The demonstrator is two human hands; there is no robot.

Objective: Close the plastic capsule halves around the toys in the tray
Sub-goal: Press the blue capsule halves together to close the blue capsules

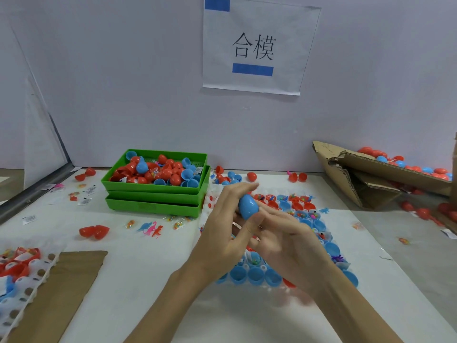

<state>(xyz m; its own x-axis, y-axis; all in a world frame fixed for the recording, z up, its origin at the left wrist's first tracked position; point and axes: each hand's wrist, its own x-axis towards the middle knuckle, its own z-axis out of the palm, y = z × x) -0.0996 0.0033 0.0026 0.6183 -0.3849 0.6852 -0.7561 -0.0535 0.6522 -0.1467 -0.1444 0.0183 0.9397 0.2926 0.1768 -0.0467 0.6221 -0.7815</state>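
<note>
I start with the white table (pixel 148 268), then the torn cardboard box (pixel 358 174) leaning at the far right, where finished red and blue eggs lie piled inside it. At the back sit 3 stacked green trays (pixel 158 196), the top 1 heaped with loose red and blue capsule halves. In front of me is the clear holder tray (pixel 309 219) with its rows of open blue and red halves, small toys showing in several of them; my arms hide the middle of it. A second holder tray (pixel 22 273) pokes in at the left edge, next to a flat cardboard sheet (pixel 61 293).

Now the hands. Both are raised just above the holder tray and meet around 1 blue egg (pixel 248 206). My left hand (pixel 222 231) cups it from the left with fingers stretched over its top, and my right hand (pixel 291 243) presses it from below and the right, the thumb lying on its lower end. So both hands are grasping the egg, neither is loose.

I judge this to be the closing squeeze on 1 capsule. I cannot tell whether the seam is fully snapped, since the fingers cover it. The next move calls for a firm press until the halves seat, then dropping the egg off, likely toward the cardboard box, and reaching for another filled half. Many halves are not yet closed.

Smallest of all: a red egg (pixel 251 176) and scattered toy dinosaurs (pixel 150 229) on the table.
</note>
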